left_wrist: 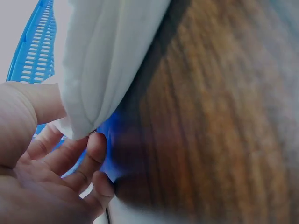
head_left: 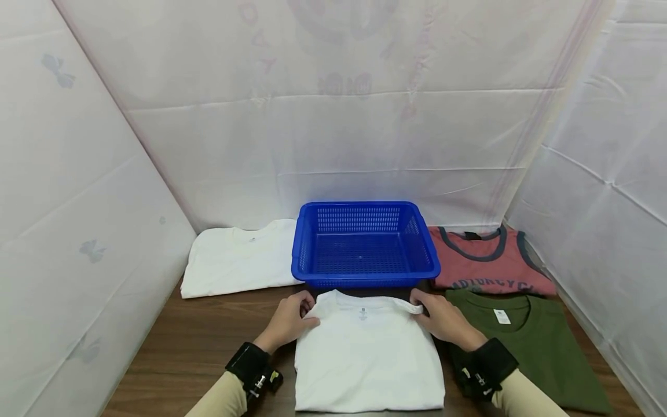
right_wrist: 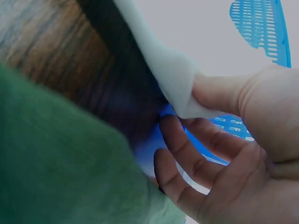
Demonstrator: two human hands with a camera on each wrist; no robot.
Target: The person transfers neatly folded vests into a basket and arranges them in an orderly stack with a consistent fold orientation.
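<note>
A folded white T-shirt (head_left: 367, 359) lies in front of the person, its collar side toward the basket. The left hand (head_left: 289, 319) pinches its upper left corner between thumb and fingers; in the left wrist view the thumb lies over the layered cloth (left_wrist: 100, 65) and the fingers are beneath. At the upper right corner the right hand (head_left: 443, 315) pinches the shirt likewise, the edge bunched under the thumb; the right wrist view shows this fold (right_wrist: 175, 79) lifted off the wood. Just beyond the collar stands a blue plastic basket (head_left: 359, 278) with nothing in it.
Another folded white T-shirt (head_left: 239, 263) lies behind on the left, against the basket. To the right are a red T-shirt (head_left: 490, 269) with dark trim and a green T-shirt (head_left: 552, 353), close by the right wrist. White sheeting (head_left: 344, 139) walls the wooden table (head_left: 172, 347).
</note>
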